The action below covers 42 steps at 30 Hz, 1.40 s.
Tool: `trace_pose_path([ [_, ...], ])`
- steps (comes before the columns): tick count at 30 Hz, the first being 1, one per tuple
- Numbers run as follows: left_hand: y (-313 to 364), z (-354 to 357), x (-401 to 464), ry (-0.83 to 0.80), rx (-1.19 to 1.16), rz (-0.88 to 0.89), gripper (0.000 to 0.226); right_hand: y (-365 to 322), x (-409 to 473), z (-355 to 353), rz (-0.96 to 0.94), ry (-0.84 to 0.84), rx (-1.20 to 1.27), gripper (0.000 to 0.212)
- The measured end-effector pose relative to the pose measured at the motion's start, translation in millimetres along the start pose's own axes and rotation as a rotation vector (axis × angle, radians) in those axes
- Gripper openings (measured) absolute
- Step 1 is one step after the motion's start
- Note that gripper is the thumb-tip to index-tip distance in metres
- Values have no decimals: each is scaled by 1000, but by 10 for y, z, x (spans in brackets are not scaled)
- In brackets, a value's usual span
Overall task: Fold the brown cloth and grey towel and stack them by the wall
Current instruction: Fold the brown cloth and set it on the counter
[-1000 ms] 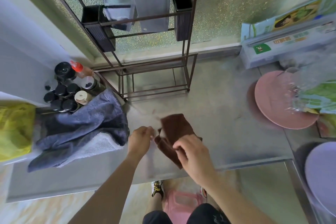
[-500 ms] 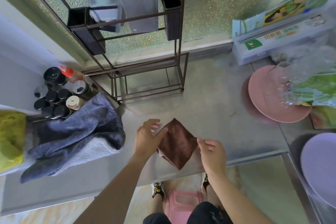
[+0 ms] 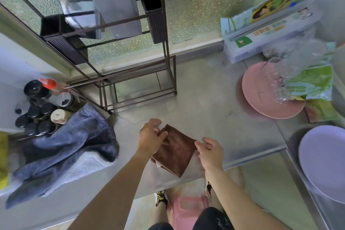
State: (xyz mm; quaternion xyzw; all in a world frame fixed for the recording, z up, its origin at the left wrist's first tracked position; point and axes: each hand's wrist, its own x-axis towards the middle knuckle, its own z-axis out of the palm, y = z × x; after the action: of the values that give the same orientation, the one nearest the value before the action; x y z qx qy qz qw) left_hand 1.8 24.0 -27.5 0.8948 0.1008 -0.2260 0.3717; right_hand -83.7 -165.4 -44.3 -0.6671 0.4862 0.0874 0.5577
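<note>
- One folded brown cloth (image 3: 175,153) lies as a rough diamond on the grey steel counter (image 3: 214,117), low in the middle of the frame, its lowest corner near the counter's front edge.
- Left hand (image 3: 150,139) rests on the cloth's upper left edge, fingers curled down and pinching the fabric there; a ring shows on one finger.
- Right hand (image 3: 210,152) sits just beside the cloth's right corner, fingers loosely spread and closed on nothing; whether the fingertips touch the fabric I cannot tell.
- Crumpled grey towel (image 3: 72,145) lies unfolded at the left of the frame, draped over a white textured cloth (image 3: 82,169).
- Dark-capped jars and a red-topped bottle (image 3: 37,106) cluster at the far left, above the towel.
- Brown metal wire rack (image 3: 130,73) stands at upper centre against the frosted glass wall (image 3: 196,5).
- Round pink plate (image 3: 261,89) sits at the right, partly under clear plastic and a green packet (image 3: 309,84).
- Pale lilac round plate (image 3: 324,160) shows at the lower right edge.
</note>
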Motion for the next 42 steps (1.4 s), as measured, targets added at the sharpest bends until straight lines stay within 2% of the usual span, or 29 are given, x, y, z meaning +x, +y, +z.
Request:
trace_pose_path([
  [2,-12,-3,17,-51,111,72,43,49,25,-18,-218,-47,-343,36],
  [4,-11,-8,35,-113,210,86,36,106,68,-11,-329,-95,-535,27],
  [6,-8,-23,30,-127,211,35,25,82,84,8,-349,-122,-546,16],
  [9,-13,-104,-16,-58,57,-109,17,-151,98,53,-379,-169,-431,14],
  [13,-85,-151,-83,75,-37,-140,24,-466,247,243,-532,-200,-446,16],
  [15,-155,-113,-121,152,76,-16,37,-547,273,326,-668,-171,-526,23],
  [18,-305,32,-223,203,419,304,54,-480,191,343,-974,-119,-734,38],
  [20,-431,164,-286,165,608,503,58,-298,130,305,-1115,-211,-889,48],
  [22,-590,312,-333,104,693,552,61,-74,141,242,-1151,-311,-1083,61],
  [25,-717,445,-374,78,710,497,62,125,234,172,-1150,-345,-1244,69],
  [30,-638,255,-423,92,690,539,58,15,153,183,-1152,-326,-1280,71],
  [34,-660,-302,-686,335,567,419,41,-259,-205,395,-1153,-320,-1196,70],
  [37,-996,-832,-943,483,518,236,31,-459,-595,803,-1251,-440,-1075,64],
  [42,-1793,-1560,-1270,709,551,-27,20,-614,-1213,1632,-1246,-662,-1001,49],
])
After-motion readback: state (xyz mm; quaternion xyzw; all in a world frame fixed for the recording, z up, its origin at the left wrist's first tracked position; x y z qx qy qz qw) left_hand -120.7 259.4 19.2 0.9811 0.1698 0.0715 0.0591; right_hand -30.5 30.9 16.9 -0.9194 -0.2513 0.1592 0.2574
